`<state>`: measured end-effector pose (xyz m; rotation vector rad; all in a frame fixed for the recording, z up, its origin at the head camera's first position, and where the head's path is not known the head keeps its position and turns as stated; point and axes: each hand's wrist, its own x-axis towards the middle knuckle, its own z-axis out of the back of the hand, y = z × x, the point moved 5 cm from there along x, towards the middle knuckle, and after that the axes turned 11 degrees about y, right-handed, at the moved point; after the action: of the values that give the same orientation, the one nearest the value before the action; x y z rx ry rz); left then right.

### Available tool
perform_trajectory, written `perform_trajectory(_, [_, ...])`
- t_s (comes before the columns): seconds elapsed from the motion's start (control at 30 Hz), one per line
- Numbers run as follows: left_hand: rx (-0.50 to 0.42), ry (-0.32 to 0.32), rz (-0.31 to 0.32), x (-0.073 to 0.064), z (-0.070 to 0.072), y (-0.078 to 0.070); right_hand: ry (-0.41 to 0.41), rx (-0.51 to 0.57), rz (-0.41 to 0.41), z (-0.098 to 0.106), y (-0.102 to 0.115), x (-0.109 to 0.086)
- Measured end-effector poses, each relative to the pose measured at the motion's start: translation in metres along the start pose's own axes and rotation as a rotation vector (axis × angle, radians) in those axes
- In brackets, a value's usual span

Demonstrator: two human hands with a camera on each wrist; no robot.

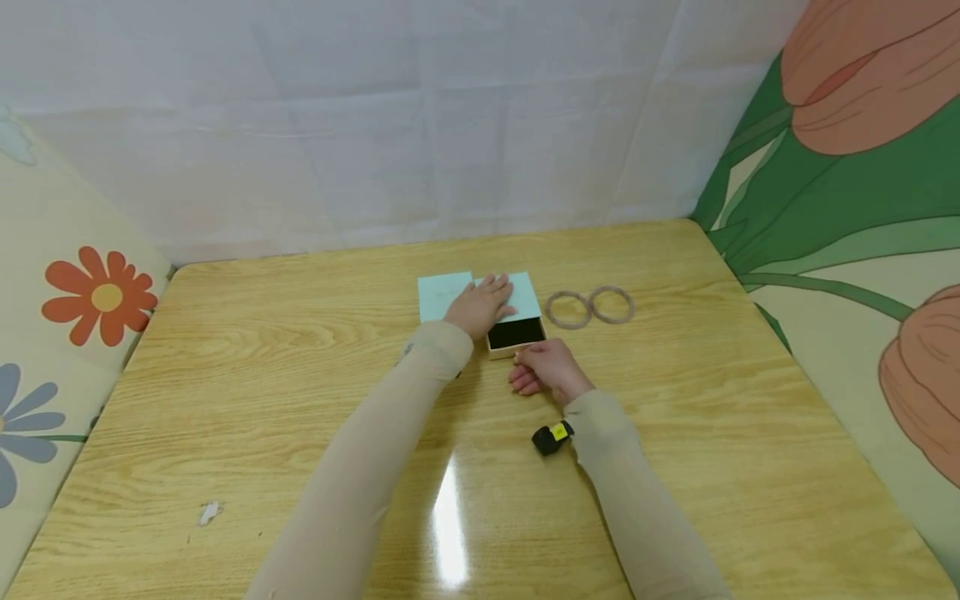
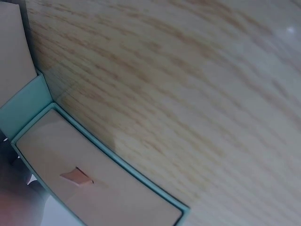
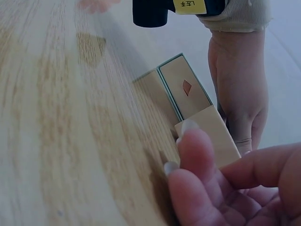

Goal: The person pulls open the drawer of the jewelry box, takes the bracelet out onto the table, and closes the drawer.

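Note:
A pale teal box [image 1: 444, 293] with two drawers sits on the wooden table. Its right drawer [image 1: 516, 335] is pulled out toward me, showing a black inside. My left hand [image 1: 478, 307] rests with spread fingers on the box top. At the front of that drawer, my right hand [image 1: 551, 368] has its thumb and fingers curled together, pinching at the front edge; the exact grip is hidden. The left drawer front [image 2: 108, 174] is closed and carries a small reddish pull tab [image 2: 77, 176], which also shows in the right wrist view.
Two thin mauve rings [image 1: 568, 310] lie side by side just right of the box. A black wrist device [image 1: 551, 439] with a yellow label is on my right wrist. A small pale mark [image 1: 210, 512] shows at the table's front left. White cloth [image 1: 375, 125] hangs behind the table.

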<state>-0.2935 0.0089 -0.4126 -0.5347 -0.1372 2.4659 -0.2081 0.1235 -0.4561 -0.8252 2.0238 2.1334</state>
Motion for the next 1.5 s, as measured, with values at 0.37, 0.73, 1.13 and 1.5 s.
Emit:
perform_trajectory(0.37, [-0.006,-0.002,0.000,0.0011,-0.0013,0.0000,0.008,-0.010,-0.017,0.0024,0.0014,0.0033])
perform_trajectory(0.73, [-0.004,-0.009,0.004,0.0047,-0.0058,0.0038,0.011,-0.033,-0.025,0.0019,0.0027,0.0064])
perform_trajectory(1.13, [0.006,-0.006,0.005,0.0049,-0.0061,0.0026,0.004,-0.039,-0.036,0.0019,0.0054,0.0099])
perform_trajectory(1.5, [-0.006,-0.005,0.005,0.0080,-0.0072,0.0040,-0.006,-0.075,-0.053,0.0014,0.0078,0.0103])
